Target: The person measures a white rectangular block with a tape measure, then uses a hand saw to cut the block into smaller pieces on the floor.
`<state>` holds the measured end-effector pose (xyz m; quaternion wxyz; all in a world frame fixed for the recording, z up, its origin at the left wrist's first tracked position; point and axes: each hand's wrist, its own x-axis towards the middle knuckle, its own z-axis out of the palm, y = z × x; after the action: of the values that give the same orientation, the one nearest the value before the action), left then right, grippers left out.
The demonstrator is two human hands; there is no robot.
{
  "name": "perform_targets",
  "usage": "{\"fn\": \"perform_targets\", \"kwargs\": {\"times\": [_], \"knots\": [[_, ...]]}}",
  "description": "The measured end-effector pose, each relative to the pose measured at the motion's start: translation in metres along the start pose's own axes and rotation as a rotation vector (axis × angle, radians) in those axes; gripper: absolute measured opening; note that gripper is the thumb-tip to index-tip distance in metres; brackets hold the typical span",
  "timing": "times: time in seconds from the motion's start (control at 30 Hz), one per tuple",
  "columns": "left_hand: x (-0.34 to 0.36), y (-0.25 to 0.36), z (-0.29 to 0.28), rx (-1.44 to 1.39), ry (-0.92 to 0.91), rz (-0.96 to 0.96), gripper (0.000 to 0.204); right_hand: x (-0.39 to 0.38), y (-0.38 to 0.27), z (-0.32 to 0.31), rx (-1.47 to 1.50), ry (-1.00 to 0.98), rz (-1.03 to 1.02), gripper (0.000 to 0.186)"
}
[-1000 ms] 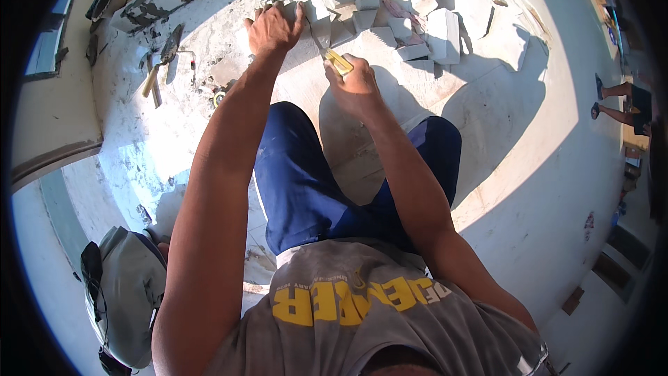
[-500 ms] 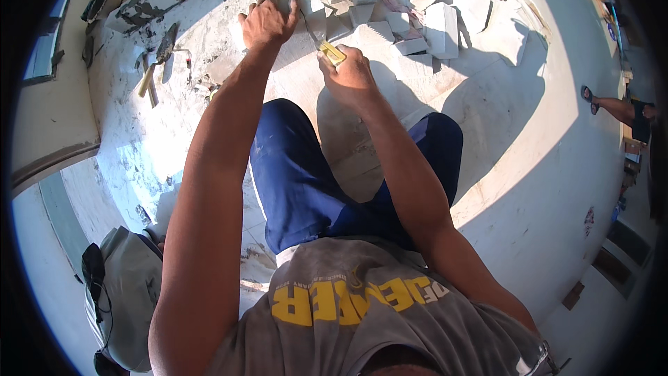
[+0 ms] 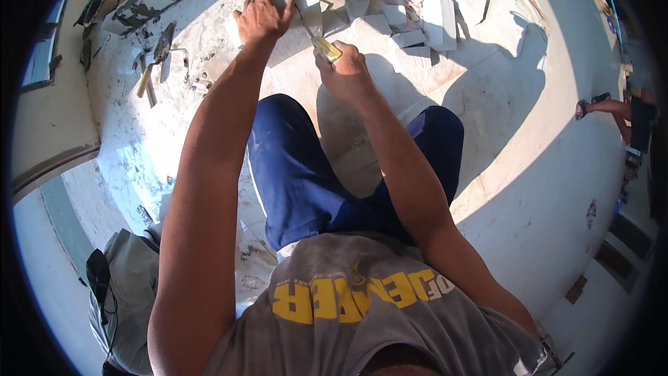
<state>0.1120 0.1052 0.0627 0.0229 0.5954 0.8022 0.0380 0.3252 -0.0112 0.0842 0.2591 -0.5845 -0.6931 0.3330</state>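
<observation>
My left hand (image 3: 262, 17) presses on a white block (image 3: 304, 1) at the top middle, its fingers curled over the far side and its thumb stretched out to the right. In my right hand (image 3: 343, 71) is a hand saw with a yellow handle (image 3: 326, 49), gripped with the fingers wrapped round it. The saw's thin blade (image 3: 305, 25) points up and away, lying against the block just right of my left thumb. I cannot tell how deep the blade sits in it.
Cut white blocks (image 3: 440, 21) and offcuts lie in a pile right of the saw. Hand tools (image 3: 145, 80) rest on the dusty floor at the left. A low block wall (image 3: 149, 3) runs along the far left. A grey bag (image 3: 125, 292) stands near left; another person's legs (image 3: 612, 108) show far right.
The view has shifted slightly. My left hand stays on the block, and the saw with my right hand has barely moved. At the far right, the other person's legs have changed position.
</observation>
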Motion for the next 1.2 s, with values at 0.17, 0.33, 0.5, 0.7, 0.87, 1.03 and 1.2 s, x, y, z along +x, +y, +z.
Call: {"fn": "perform_targets", "kwargs": {"times": [0.17, 0.33, 0.5, 0.7, 0.87, 1.03, 1.2], "knots": [[-0.006, -0.024, -0.012, 0.037, -0.007, -0.054, 0.076, -0.153, -0.017, -0.06, 0.339, -0.044, 0.083, 0.028], [-0.012, -0.018, -0.006, -0.017, 0.044, -0.01, 0.074, -0.065, -0.006, -0.027, 0.115, -0.096, 0.033, 0.031], [-0.006, 0.003, 0.002, -0.041, -0.043, -0.003, 0.079, -0.007, 0.015, 0.01, 0.111, -0.037, 0.025, 0.034], [-0.005, -0.032, -0.006, 0.009, 0.065, -0.007, 0.073, -0.132, -0.015, -0.055, 0.397, -0.058, 0.032, 0.024], [0.002, 0.002, -0.001, -0.044, -0.006, 0.041, 0.079, 0.002, 0.009, -0.001, 0.125, 0.028, -0.082, 0.021], [0.0, -0.031, 0.003, 0.009, 0.004, -0.004, 0.077, -0.086, 0.003, -0.017, 0.248, -0.066, -0.021, 0.023], [-0.007, -0.031, -0.007, 0.005, 0.059, 0.002, 0.073, -0.125, -0.009, -0.048, 0.351, -0.051, -0.019, 0.022]]}}
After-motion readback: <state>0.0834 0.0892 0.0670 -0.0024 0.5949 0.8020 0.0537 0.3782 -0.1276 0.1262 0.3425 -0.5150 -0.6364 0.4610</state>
